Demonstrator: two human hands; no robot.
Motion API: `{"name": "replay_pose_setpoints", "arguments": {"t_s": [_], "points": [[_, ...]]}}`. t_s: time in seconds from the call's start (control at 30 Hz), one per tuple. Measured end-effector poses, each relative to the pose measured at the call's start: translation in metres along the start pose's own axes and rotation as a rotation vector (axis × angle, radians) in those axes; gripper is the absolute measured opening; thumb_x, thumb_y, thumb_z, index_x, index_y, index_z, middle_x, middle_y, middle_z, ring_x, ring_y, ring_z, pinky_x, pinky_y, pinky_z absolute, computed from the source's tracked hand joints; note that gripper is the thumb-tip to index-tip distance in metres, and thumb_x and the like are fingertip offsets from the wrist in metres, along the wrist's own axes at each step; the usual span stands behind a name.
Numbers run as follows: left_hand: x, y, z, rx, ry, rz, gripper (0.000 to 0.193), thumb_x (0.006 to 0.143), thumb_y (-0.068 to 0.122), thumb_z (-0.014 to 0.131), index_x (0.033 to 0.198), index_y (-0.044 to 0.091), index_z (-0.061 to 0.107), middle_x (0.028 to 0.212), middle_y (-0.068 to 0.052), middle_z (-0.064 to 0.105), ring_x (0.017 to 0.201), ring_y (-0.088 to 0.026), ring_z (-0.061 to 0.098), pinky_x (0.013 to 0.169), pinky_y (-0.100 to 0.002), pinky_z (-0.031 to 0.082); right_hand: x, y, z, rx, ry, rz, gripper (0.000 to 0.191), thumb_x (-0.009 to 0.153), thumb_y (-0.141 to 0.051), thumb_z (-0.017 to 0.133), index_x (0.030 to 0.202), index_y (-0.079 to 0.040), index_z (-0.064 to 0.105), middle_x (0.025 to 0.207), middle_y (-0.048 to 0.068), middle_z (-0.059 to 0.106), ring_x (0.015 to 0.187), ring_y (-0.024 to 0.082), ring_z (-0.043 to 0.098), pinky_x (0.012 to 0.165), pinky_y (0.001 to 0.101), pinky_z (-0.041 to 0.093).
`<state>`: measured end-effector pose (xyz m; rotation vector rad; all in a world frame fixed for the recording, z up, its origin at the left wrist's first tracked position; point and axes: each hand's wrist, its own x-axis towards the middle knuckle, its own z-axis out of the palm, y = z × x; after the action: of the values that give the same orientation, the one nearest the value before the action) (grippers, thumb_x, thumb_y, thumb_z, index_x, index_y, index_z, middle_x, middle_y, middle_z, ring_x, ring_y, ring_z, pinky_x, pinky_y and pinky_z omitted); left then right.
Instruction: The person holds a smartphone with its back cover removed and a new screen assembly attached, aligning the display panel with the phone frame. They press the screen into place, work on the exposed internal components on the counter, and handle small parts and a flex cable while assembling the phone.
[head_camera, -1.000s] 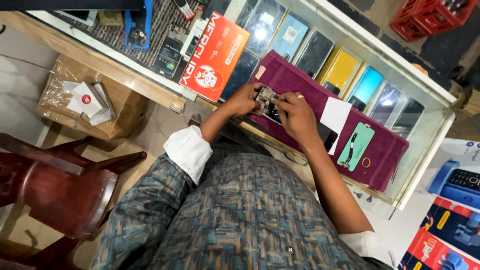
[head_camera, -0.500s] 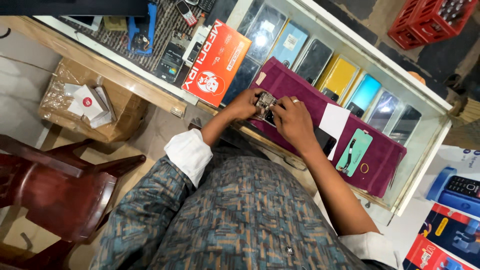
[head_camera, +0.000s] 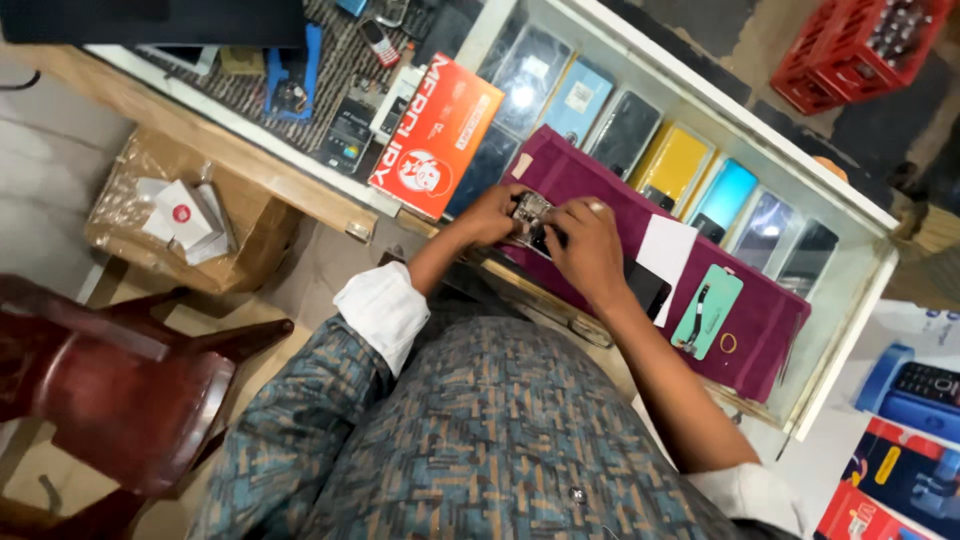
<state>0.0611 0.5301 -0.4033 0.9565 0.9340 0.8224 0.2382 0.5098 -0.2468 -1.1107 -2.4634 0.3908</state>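
Note:
Both my hands meet over a small opened phone (head_camera: 530, 212) with its metal insides showing, held just above a purple cloth mat (head_camera: 760, 320) on a glass counter. My left hand (head_camera: 492, 213) grips the phone's left side. My right hand (head_camera: 585, 248) covers its right side, fingers curled on it. A dark phone (head_camera: 648, 288) lies on the mat beside my right wrist. A white paper slip (head_camera: 665, 250) and a teal phone cover (head_camera: 706, 310) lie further right on the mat.
An orange box (head_camera: 435, 135) lies on the glass counter (head_camera: 850, 290), with rows of phones displayed under the glass. A cardboard box (head_camera: 190, 225) with white packets and a dark red chair (head_camera: 120, 390) stand to my left. A red crate (head_camera: 860, 45) stands beyond the counter.
My hands stay on the small phone; my right hand's fingers have shifted slightly over it. The view has tilted a little.

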Motion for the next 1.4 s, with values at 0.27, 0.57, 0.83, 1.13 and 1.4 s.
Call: {"name": "replay_pose_setpoints", "arguments": {"t_s": [0.27, 0.57, 0.83, 1.13, 1.4], "points": [[0.001, -0.012, -0.002, -0.088, -0.033, 0.049, 0.057, 0.08, -0.019, 0.065, 0.134, -0.002, 0.054, 0.107, -0.011, 0.074, 0.094, -0.018, 0.072, 0.077, -0.029, 0.062, -0.031, -0.015, 0.025, 0.029, 0.114, 0.028, 0.019, 0.081, -0.002, 0.079, 0.099, -0.006, 0.074, 0.111, 0.01, 0.066, 0.115, 0.034, 0.057, 0.101, 0.0469, 0.043], [0.002, -0.006, -0.003, -0.045, -0.011, 0.029, 0.059, 0.079, -0.02, 0.065, 0.135, -0.004, 0.054, 0.105, -0.013, 0.075, 0.088, -0.018, 0.073, 0.071, -0.03, 0.061, -0.026, -0.023, 0.026, -0.068, 0.167, -0.053, 0.014, 0.086, -0.01, 0.081, 0.094, -0.006, 0.071, 0.114, 0.009, 0.065, 0.123, 0.033, 0.056, 0.108, 0.0531, 0.037], [-0.002, -0.002, -0.002, -0.112, 0.023, -0.087, 0.061, 0.078, -0.019, 0.062, 0.136, -0.004, 0.05, 0.101, -0.015, 0.073, 0.083, -0.021, 0.074, 0.067, -0.032, 0.064, -0.026, -0.014, 0.03, 0.081, 0.106, 0.214, 0.012, 0.081, -0.012, 0.082, 0.091, -0.007, 0.078, 0.113, 0.011, 0.065, 0.12, 0.034, 0.054, 0.108, 0.0499, 0.033], [0.001, -0.001, -0.002, -0.063, 0.024, -0.033, 0.065, 0.078, -0.018, 0.065, 0.139, -0.005, 0.051, 0.106, -0.014, 0.074, 0.087, -0.018, 0.074, 0.068, -0.03, 0.063, -0.022, -0.023, 0.034, 0.004, 0.128, 0.299, 0.012, 0.077, -0.014, 0.084, 0.085, -0.006, 0.078, 0.11, 0.008, 0.067, 0.119, 0.033, 0.055, 0.106, 0.0507, 0.033], [-0.001, -0.002, 0.0, -0.058, 0.022, -0.068, 0.061, 0.079, -0.016, 0.063, 0.138, -0.004, 0.052, 0.098, -0.014, 0.074, 0.078, -0.019, 0.071, 0.06, -0.03, 0.057, -0.019, -0.029, 0.036, -0.006, 0.141, 0.387, 0.012, 0.075, -0.014, 0.085, 0.082, -0.009, 0.077, 0.108, 0.006, 0.067, 0.112, 0.031, 0.057, 0.103, 0.0488, 0.036]]}}
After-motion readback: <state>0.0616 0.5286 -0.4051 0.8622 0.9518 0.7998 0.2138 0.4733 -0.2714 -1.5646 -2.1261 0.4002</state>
